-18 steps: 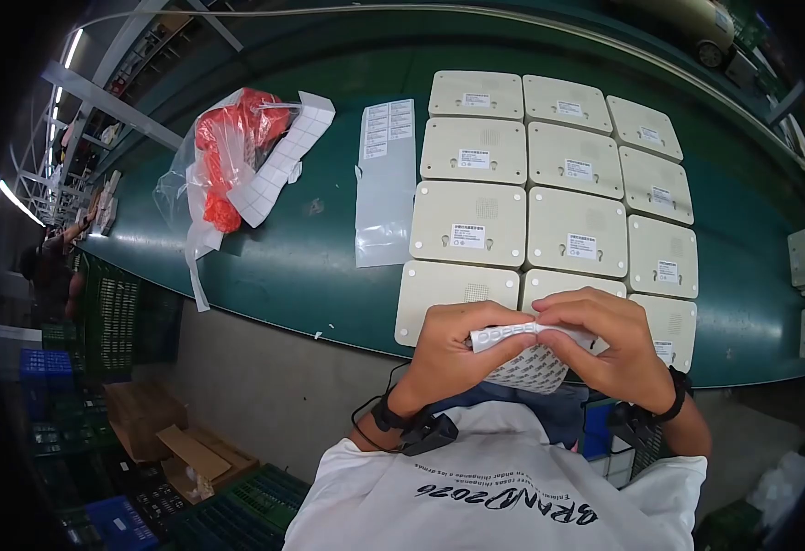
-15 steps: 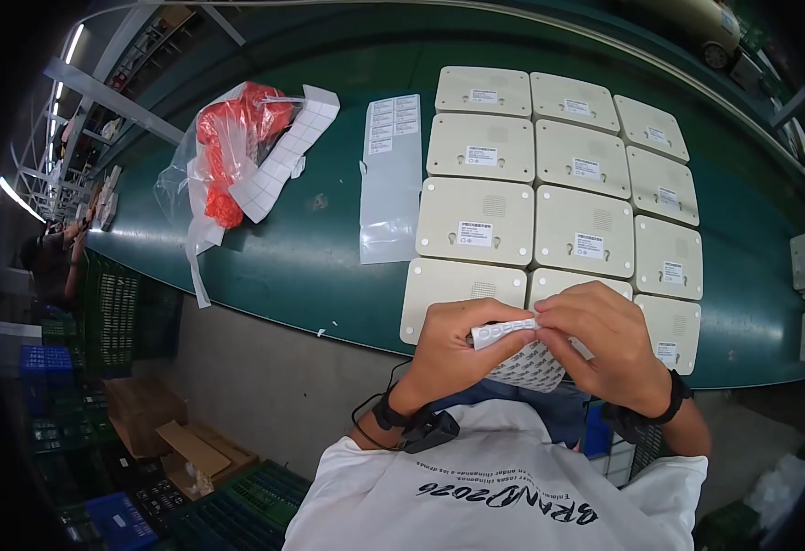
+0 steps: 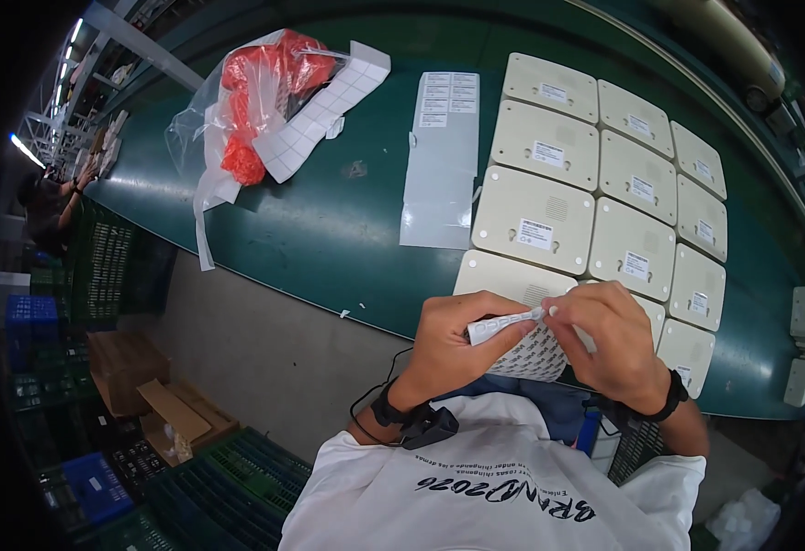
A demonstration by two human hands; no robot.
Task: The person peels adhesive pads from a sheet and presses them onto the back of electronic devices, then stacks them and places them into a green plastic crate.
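Note:
My left hand (image 3: pixel 457 332) grips a sheet of small round white pads (image 3: pixel 533 356), its top edge folded over and its patterned backing hanging below. Pinched between the thumb and forefinger of my right hand (image 3: pixel 609 342) is a small white round pad (image 3: pixel 552 311), close against the sheet's folded end. Just beyond my hands lie cream plastic housings (image 3: pixel 523 275) in rows, back faces up, with white labels and keyhole slots. Small round pads show at the corners of several. My hands partly hide the nearest housings.
Left of the housings lies a label sheet (image 3: pixel 439 184) on the green table (image 3: pixel 329 239). Farther left are a clear bag with red material (image 3: pixel 242 161) and a crumpled white grid sheet (image 3: pixel 320 119). More housings (image 3: pixel 804 335) stand far right. Crates (image 3: pixel 237 514) and cardboard boxes (image 3: pixel 127 372) fill the lower left.
My right fingers have pulled slightly away from the sheet's end, and a small white pad now shows between them. The view has shifted, so the table's things appear farther right.

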